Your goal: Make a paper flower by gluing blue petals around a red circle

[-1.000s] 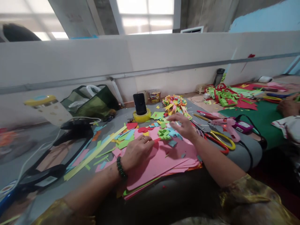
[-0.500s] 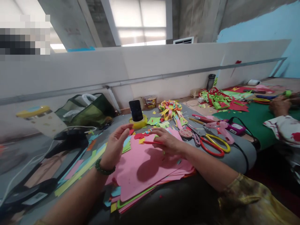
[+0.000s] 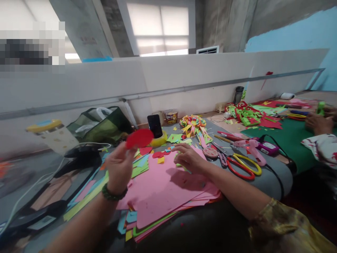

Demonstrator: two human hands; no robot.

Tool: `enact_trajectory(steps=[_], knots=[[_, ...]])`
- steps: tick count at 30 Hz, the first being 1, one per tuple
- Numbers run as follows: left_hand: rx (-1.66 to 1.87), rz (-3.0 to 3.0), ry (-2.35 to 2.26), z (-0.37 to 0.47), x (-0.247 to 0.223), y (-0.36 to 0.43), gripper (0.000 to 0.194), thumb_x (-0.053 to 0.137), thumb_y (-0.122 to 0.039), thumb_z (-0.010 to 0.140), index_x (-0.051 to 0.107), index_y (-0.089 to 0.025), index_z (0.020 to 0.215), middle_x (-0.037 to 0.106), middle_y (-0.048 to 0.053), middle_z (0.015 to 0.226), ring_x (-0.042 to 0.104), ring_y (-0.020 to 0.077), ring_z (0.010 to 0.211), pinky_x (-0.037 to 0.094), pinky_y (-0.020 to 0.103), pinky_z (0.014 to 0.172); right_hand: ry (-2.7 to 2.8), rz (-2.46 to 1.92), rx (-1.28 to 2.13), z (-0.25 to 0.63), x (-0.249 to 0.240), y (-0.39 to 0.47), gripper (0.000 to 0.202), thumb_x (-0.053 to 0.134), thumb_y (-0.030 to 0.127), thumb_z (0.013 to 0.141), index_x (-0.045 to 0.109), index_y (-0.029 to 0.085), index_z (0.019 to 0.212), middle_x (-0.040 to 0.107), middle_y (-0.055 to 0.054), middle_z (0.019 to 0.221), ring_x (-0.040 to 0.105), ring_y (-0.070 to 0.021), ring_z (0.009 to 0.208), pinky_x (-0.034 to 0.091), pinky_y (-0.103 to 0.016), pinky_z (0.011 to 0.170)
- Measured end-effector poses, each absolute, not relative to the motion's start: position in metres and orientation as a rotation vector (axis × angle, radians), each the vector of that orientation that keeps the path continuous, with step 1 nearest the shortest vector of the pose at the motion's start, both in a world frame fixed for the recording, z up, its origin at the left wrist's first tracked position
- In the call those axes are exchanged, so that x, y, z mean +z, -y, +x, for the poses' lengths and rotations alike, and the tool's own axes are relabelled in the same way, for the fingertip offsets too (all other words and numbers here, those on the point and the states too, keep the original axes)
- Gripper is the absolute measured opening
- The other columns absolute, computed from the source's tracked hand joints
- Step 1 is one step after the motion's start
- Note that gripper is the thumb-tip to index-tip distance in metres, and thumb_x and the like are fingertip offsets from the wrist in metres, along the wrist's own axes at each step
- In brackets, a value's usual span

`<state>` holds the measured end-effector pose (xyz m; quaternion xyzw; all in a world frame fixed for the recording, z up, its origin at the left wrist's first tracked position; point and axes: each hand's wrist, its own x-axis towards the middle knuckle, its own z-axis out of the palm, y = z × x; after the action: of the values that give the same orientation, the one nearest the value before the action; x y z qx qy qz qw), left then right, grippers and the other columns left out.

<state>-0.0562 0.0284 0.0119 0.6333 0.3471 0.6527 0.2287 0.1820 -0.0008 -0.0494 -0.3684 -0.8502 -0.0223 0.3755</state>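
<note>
My left hand (image 3: 119, 167), with a green bead bracelet at the wrist, pinches a red paper disc (image 3: 140, 138) by its edge and holds it above the table. My right hand (image 3: 190, 158) hovers over the pink paper sheets (image 3: 160, 193) with fingers bent apart and nothing in them that I can see. Small red paper pieces (image 3: 158, 155) and a yellow scrap (image 3: 160, 160) lie at the stack's far edge. Beneath the pink sheets, more coloured sheets stick out.
Scissors (image 3: 240, 168), a pink glue gun (image 3: 251, 149) and a twine coil (image 3: 210, 152) lie to the right. A phone (image 3: 154, 125) stands in a yellow tape roll (image 3: 159, 139). Behind are a paper flower (image 3: 193, 122) and green bag (image 3: 105, 123). Another person's hand (image 3: 319, 123) works at far right.
The red disc has passed from my right hand to my left, which has moved left with it. My right hand has let go and stays over the pink sheets.
</note>
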Motion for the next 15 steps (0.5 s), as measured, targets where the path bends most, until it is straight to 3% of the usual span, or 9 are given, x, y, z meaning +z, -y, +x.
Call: enact_trajectory(steps=[3, 9, 11, 15], knots=[[2.254, 1.323, -0.961, -0.07, 0.037, -0.045, 0.017, 0.071, -0.031, 0.059, 0.068, -0.017, 0.069, 0.07, 0.0, 0.071, 0.064, 0.0168, 0.074, 0.056, 0.032, 0.077, 2.152, -0.943, -0.043, 0.185, -0.05, -0.002, 0.02, 0.058, 0.02, 0.092, 0.069, 0.022, 0.075, 0.07, -0.009, 0.112, 0.056, -0.024, 0.116, 0.049, -0.046, 0.096], [2.558, 1.2, -1.155, -0.1, 0.047, -0.071, 0.014, 0.061, -0.018, 0.058, 0.065, -0.015, 0.072, 0.062, -0.004, 0.064, 0.055, 0.0112, 0.062, 0.052, 0.025, 0.065, 2.1, -1.034, 0.017, 0.184, -0.054, -0.008, 0.019, 0.061, 0.021, 0.089, 0.071, 0.022, 0.073, 0.071, -0.009, 0.108, 0.057, -0.0234, 0.11, 0.05, -0.043, 0.093], [2.558, 1.611, -1.098, -0.1, 0.033, -0.063, 0.008, 0.064, -0.02, 0.061, 0.065, -0.017, 0.068, 0.062, -0.003, 0.064, 0.056, 0.0131, 0.064, 0.05, 0.026, 0.066, 2.08, -1.07, 0.043, 0.187, -0.054, -0.01, 0.02, 0.061, 0.023, 0.09, 0.072, 0.022, 0.073, 0.071, -0.008, 0.105, 0.059, -0.0228, 0.107, 0.05, -0.042, 0.092], [2.014, 2.503, -0.755, -0.091, 0.009, -0.038, 0.006, 0.066, -0.025, 0.066, 0.071, -0.023, 0.07, 0.064, 0.0, 0.067, 0.056, 0.0145, 0.061, 0.048, 0.029, 0.062, 1.939, -1.226, 0.109, 0.199, -0.052, -0.014, 0.028, 0.054, 0.029, 0.094, 0.073, 0.022, 0.075, 0.073, -0.007, 0.099, 0.061, -0.0207, 0.099, 0.049, -0.04, 0.091]])
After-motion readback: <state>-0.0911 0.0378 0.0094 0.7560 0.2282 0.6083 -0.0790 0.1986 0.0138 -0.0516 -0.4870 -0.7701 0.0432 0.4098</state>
